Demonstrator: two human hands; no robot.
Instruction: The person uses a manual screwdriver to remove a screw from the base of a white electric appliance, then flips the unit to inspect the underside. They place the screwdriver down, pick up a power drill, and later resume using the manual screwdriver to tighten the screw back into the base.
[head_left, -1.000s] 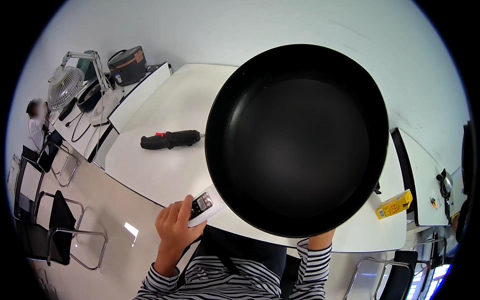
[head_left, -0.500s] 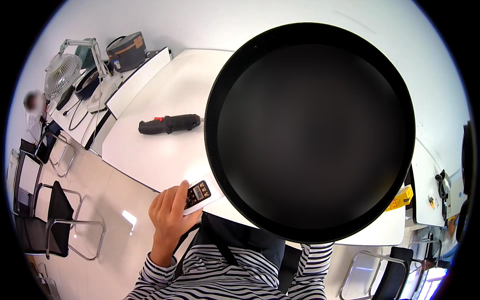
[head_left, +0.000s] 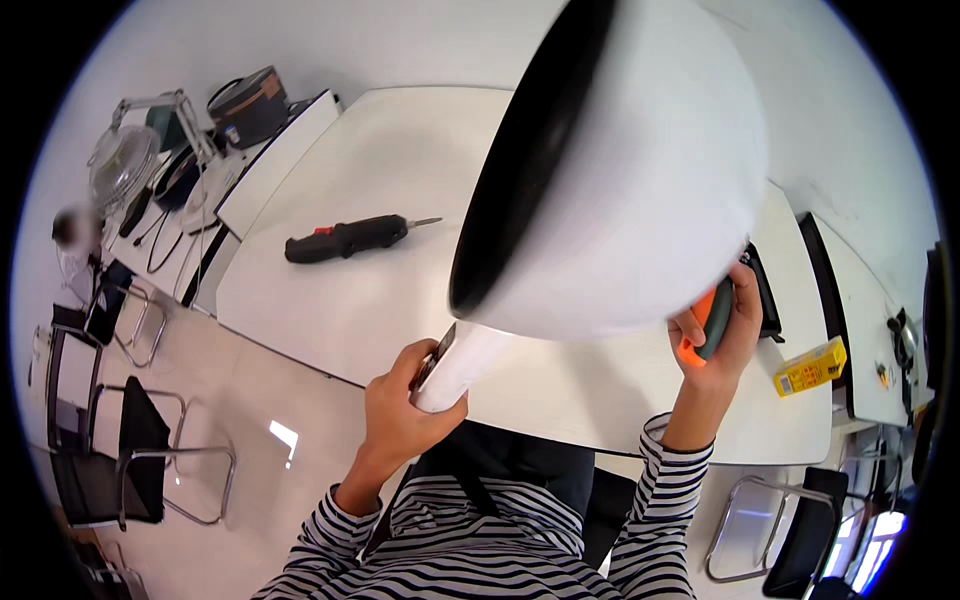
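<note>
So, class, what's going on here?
The person's left hand grips the white handle of a large pan, white outside and black inside. The pan is tilted above a white table, its opening turned left. The right hand holds an orange and green thing near the pan's lower right side; its kind is unclear. On the table lie a black tool with a red switch, to the left, and a yellow carton, to the right.
</note>
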